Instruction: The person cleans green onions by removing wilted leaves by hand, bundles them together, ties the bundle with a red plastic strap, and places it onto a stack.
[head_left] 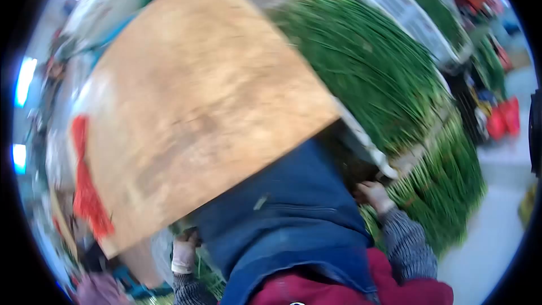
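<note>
My left hand (185,251) is low in the view, below the near edge of a wooden board (209,96); its fingers are dark and blurred. My right hand (374,195) is closed beside the lower corner of a white crate (361,133), and what its fingers hold, if anything, cannot be made out. Long green stalks (361,56) fill that crate. More green stalks (440,192) lie just right of my right hand. A bundle of red ties (87,183) rests on the board's left edge.
Another white crate (406,14) with greens stands at the upper right. Red bags (503,118) are at the far right. A pale floor (480,254) shows at the lower right. Purple cloth (101,290) is at the lower left.
</note>
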{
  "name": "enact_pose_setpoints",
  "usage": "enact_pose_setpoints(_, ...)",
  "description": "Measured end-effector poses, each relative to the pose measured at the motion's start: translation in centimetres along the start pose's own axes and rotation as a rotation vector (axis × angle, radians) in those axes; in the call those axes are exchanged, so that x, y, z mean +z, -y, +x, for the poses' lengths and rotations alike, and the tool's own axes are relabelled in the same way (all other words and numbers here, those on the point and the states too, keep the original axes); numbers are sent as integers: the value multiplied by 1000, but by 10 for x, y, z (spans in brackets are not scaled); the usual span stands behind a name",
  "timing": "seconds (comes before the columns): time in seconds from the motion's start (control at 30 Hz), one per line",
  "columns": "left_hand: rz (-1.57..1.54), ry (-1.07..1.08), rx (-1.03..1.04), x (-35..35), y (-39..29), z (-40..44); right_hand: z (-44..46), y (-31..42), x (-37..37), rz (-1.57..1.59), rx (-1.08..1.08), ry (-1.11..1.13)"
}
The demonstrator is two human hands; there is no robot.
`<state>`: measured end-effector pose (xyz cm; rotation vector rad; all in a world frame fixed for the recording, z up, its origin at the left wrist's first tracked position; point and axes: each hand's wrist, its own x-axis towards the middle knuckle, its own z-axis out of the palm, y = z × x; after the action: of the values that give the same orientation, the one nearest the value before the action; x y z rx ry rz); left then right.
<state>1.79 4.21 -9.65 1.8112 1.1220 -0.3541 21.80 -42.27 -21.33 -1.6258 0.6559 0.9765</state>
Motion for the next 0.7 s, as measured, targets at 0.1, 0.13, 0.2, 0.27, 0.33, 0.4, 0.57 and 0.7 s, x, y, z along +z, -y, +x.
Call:
enact_pose_setpoints(0.1,-253,-46,84,-18,-41,-40,4,23,-9,-52,-280,-83)
enact_pose_setpoints(0.13,-269,-123,131,-25,-49,-38,-3,46,-4,-75,-314,-122)
enact_pose_setpoints(0.2,-322,-300,217,-44,-58,-24,-17,92,8,-100,-406,-193)
enact_pose_setpoints(0.27,-444,-518,303,-75,-53,-14,-28,127,26,-108,-573,-192)
enact_pose_setpoints(0.33,-476,-710,366,-109,-46,4,-37,150,41,-75,-693,-215)
enact_pose_setpoints(0.4,-410,-925,357,-145,-29,24,-46,171,61,-56,-817,-242)
enact_pose_setpoints(0.57,173,-1355,252,-196,35,60,-56,195,92,-58,-963,-260)
enact_pose_setpoints(0.7,321,-1246,-16,-187,34,52,-75,219,124,-56,-1051,-181)
